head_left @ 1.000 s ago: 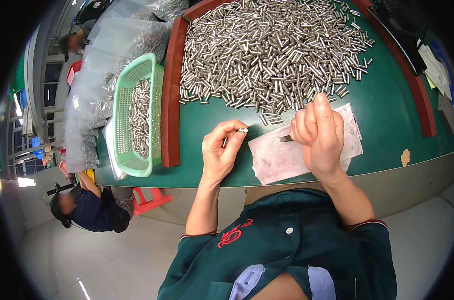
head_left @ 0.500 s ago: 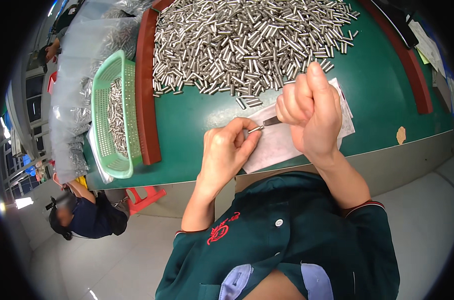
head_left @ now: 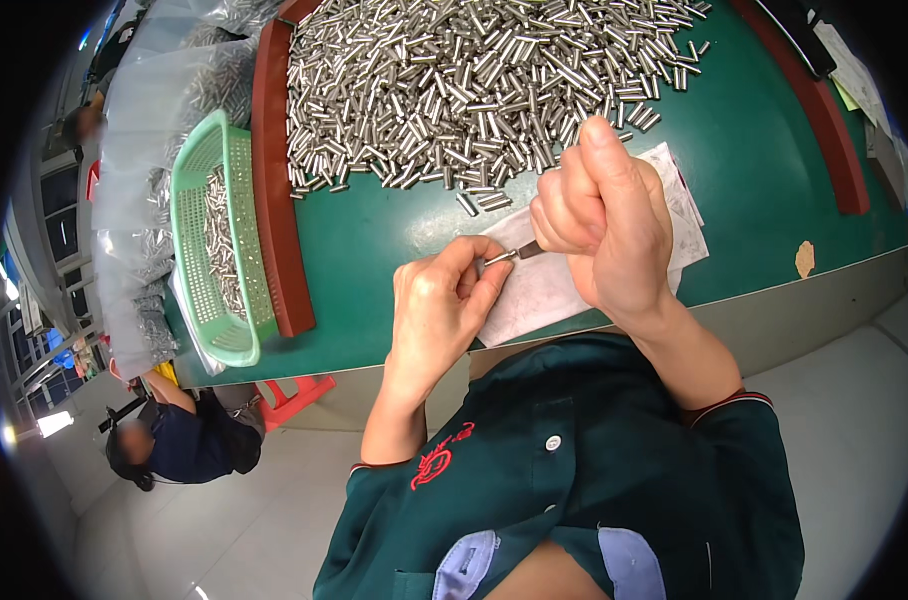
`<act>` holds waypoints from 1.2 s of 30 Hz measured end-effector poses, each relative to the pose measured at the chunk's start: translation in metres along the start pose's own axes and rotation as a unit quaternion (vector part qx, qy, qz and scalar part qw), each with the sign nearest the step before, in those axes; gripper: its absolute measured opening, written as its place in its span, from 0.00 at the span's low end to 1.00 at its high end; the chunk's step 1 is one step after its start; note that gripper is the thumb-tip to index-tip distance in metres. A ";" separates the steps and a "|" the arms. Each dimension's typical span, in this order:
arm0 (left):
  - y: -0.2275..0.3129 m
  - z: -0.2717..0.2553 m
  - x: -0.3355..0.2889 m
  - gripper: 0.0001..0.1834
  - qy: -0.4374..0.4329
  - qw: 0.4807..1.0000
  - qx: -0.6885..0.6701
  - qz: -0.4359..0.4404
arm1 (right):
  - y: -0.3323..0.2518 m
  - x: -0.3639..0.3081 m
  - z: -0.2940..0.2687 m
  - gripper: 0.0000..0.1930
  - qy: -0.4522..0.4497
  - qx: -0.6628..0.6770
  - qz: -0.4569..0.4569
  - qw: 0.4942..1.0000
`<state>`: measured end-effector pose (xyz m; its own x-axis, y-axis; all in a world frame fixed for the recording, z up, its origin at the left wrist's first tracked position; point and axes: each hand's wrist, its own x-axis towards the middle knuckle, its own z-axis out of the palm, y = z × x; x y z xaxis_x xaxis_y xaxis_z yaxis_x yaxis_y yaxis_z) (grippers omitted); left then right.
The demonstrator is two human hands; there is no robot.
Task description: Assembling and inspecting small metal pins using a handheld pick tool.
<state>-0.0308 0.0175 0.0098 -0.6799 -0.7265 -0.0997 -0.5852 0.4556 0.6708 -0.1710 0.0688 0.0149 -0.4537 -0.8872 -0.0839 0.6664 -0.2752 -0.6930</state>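
Observation:
Between thumb and fingertips my left hand (head_left: 429, 305) pinches a small shiny metal pin (head_left: 499, 258). My right hand (head_left: 614, 225) is closed in a fist with the thumb up, gripping a tool with a flat dark blade (head_left: 529, 249); its handle is hidden in the fist. The blade's tip meets the right end of the pin, or nearly so. Under both hands lies a smudged white sheet (head_left: 544, 295), paper or cloth, on the green tabletop (head_left: 359, 235). Beyond it spreads a big heap of similar metal pins (head_left: 464, 90).
Left of a dark red wooden rail (head_left: 281, 200) stands a green plastic basket (head_left: 249, 345) holding more pins. Clear plastic bags (head_left: 134, 190) lie further left. Another rail (head_left: 824, 130) borders the right side. A person (head_left: 194, 430) sits at lower left near a red stool (head_left: 296, 400).
The blade has moved left and down to the end of the pin, closing the small gap. The whole view has shifted slightly; the left hand keeps its pinch.

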 end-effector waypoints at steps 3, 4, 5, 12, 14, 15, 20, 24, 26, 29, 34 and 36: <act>0.000 0.000 0.000 0.05 0.002 1.000 0.005 0.005 | 0.002 0.000 -0.001 0.24 -0.015 -0.015 -0.009 1.000; 0.000 0.000 0.000 0.05 0.002 1.000 0.005 0.005 | 0.002 0.000 -0.001 0.24 -0.015 -0.015 -0.009 1.000; 0.000 0.000 0.000 0.05 0.000 1.000 0.005 0.004 | 0.002 0.000 0.000 0.24 -0.016 -0.016 -0.009 1.000; 0.000 0.001 -0.001 0.05 0.007 1.000 0.013 0.016 | 0.001 0.000 0.000 0.24 -0.026 -0.012 -0.011 1.000; 0.001 0.000 -0.001 0.05 0.006 1.000 0.018 0.017 | 0.000 0.000 0.000 0.24 -0.024 -0.005 0.000 1.000; 0.001 0.000 -0.001 0.05 0.006 1.000 0.023 0.018 | 0.000 0.000 0.001 0.24 -0.024 -0.005 0.001 1.000; 0.000 0.000 0.000 0.06 0.008 1.000 0.019 0.022 | 0.002 -0.001 0.000 0.24 -0.036 -0.026 -0.009 0.999; 0.000 0.001 0.001 0.06 0.005 1.000 0.014 0.016 | 0.004 -0.001 0.002 0.24 -0.029 -0.038 -0.017 0.999; -0.001 0.001 0.000 0.06 0.008 1.000 0.012 0.013 | 0.005 -0.001 0.002 0.24 -0.050 -0.070 -0.030 0.996; -0.001 0.001 0.000 0.06 0.013 1.000 0.009 0.011 | 0.007 -0.003 0.005 0.23 -0.062 -0.073 -0.040 0.995; -0.002 0.000 0.001 0.06 0.009 1.000 -0.001 0.026 | 0.007 -0.010 0.010 0.22 -0.076 -0.140 -0.069 0.985; -0.002 0.000 0.000 0.06 0.020 0.999 -0.019 0.028 | 0.008 -0.011 0.010 0.23 -0.110 -0.145 -0.084 0.980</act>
<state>-0.0291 0.0165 0.0084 -0.6923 -0.7208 -0.0334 -0.5298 0.4764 0.7017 -0.1544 0.0724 0.0172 -0.3831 -0.9053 0.1833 0.3830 -0.3363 -0.8604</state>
